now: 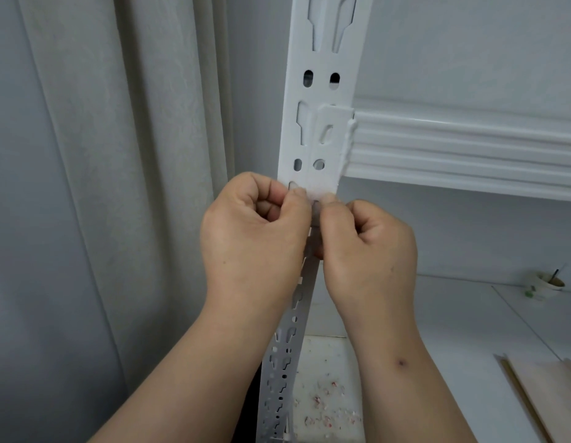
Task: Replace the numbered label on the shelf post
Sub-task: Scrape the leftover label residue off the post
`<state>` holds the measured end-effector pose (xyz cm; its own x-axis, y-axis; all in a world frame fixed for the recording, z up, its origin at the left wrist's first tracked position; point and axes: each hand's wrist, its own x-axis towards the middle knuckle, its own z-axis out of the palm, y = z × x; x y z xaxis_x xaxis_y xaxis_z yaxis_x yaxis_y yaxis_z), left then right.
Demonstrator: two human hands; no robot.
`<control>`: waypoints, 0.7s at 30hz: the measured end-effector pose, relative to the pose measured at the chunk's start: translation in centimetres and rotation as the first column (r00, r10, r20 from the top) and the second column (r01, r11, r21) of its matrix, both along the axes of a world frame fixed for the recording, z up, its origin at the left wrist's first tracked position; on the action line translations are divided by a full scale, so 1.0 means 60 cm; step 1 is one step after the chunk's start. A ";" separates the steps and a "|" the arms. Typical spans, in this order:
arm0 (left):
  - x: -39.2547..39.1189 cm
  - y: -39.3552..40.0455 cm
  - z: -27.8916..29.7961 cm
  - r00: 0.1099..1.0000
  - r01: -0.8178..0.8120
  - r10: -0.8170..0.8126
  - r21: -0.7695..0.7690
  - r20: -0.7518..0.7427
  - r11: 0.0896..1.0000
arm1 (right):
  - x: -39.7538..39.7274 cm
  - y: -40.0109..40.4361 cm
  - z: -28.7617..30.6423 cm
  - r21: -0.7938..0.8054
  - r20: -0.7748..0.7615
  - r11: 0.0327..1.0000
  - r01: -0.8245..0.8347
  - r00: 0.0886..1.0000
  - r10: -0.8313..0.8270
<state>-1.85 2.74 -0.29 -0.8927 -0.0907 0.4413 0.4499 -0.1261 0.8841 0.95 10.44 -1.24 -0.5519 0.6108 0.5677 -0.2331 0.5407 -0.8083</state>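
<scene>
**Both hands work at a label on the shelf post**

My left hand [255,225] is raised in front of the white shelf post [322,91], back toward the camera, fingers curled into the palm, thumb tip and bent forefinger pressed together at the post's face. What they pinch looks like the edge of a pale, nearly see-through label [319,197] lying across the post just below the bracket where the shelf beam [463,148] hooks in. No number can be read on it from here, and I cannot say whether this is the old label or the new.

My judgement: this is the stage of working the label at the post itself, either peeling an edge free or smoothing a piece down; the picture does not settle which. Whichever it is, the next move calls for small, steady thumb pressure along the strip, kept square to the post so it neither tears nor wrinkles over the slots.

My right hand [367,247] mirrors the left, just beside it and touching at the thumbs. Its fingers are curled too, the thumb tip set on the label's right end. Both forearms rise from the bottom of the frame, wrists slightly bent back.

Below, paper scraps [325,407] speckle the lower shelf [453,314]; a cup [547,284] stands far right.
</scene>
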 end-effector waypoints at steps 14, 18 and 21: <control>0.004 0.004 -0.002 1.000 -0.007 0.007 0.008 -0.020 1.000 | 0.000 0.002 -0.009 0.001 -0.061 0.999 -0.037 0.997 0.037; 0.000 0.006 -0.006 0.999 -0.024 0.024 -0.003 -0.031 1.000 | 0.002 0.003 -0.016 -0.019 -0.042 0.999 -0.039 0.998 0.038; 0.003 0.005 -0.006 0.999 -0.027 0.027 -0.008 -0.041 1.000 | 0.001 0.000 -0.010 -0.031 -0.055 0.999 -0.039 0.998 0.038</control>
<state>-1.65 3.07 -0.64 -0.8711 -0.1108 0.4785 0.4890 -0.1060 0.8658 1.03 10.43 -1.86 -0.5445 0.6081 0.5778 -0.2972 0.5043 -0.8108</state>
